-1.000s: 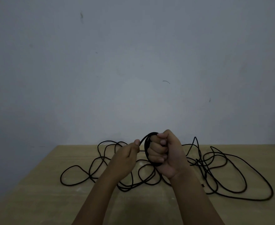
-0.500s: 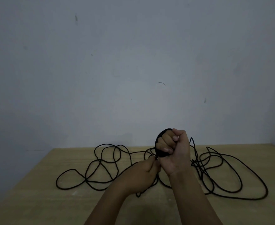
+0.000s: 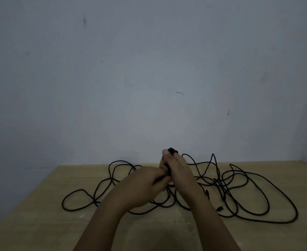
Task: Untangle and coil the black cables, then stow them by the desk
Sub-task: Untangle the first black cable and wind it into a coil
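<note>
Loose loops of black cable (image 3: pixel 257 201) lie tangled across the wooden desk (image 3: pixel 40 223), spreading left and right behind my hands. My right hand (image 3: pixel 178 169) grips a small coil of the cable (image 3: pixel 172 150), whose top shows just above my fingers. My left hand (image 3: pixel 145 185) sits right against it on the left and pinches a strand of the same cable near the coil. Most of the coil is hidden between the two hands. Small plug ends (image 3: pixel 220 208) lie on the desk to the right of my right forearm.
A bare grey wall (image 3: pixel 149 78) rises straight behind the desk's far edge. The desk's left edge runs diagonally at the lower left, with dark floor beyond it. Bare wood shows in front, near my forearms.
My right hand turned and lowered slightly, so the coil now shows only at the top. My left hand dropped from beside the coil, then closed in against my right hand.
</note>
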